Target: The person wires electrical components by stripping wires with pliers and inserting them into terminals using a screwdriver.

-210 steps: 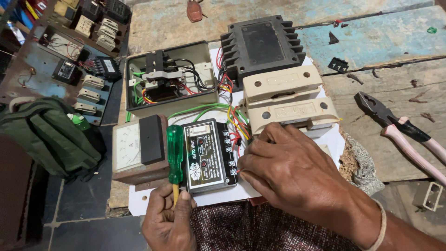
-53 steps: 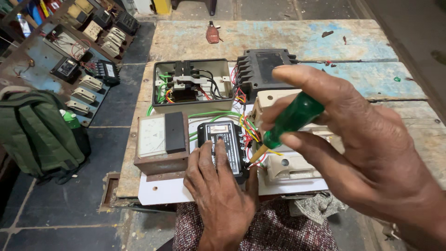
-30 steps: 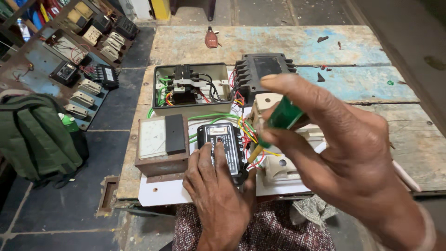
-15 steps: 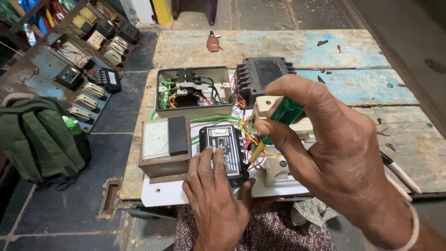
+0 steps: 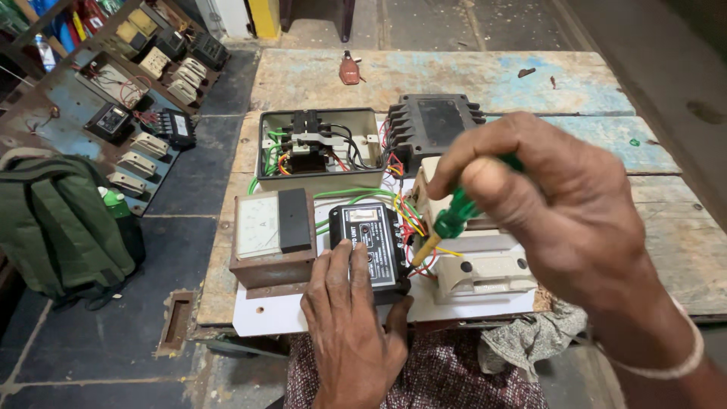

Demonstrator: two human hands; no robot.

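My left hand (image 5: 352,322) rests on a small black control unit (image 5: 371,238) mounted on a white board (image 5: 265,318), fingers pressing its lower face. My right hand (image 5: 560,204) grips a green-handled screwdriver (image 5: 450,221), its yellow shaft angled down-left into the bundle of coloured wires (image 5: 409,220) between the black unit and a cream plastic block (image 5: 485,265). The screwdriver tip is hidden among the wires.
A brown meter box (image 5: 273,235) sits left of the unit. Behind it stand an open grey box with wiring (image 5: 314,148) and a black finned module (image 5: 432,125). A green backpack (image 5: 60,227) and a panel of electrical parts (image 5: 129,113) lie on the floor at left.
The screwdriver passed from my left hand to my right. My right hand has since lowered its tip into the wires while my left hand stays pressed on the black unit.
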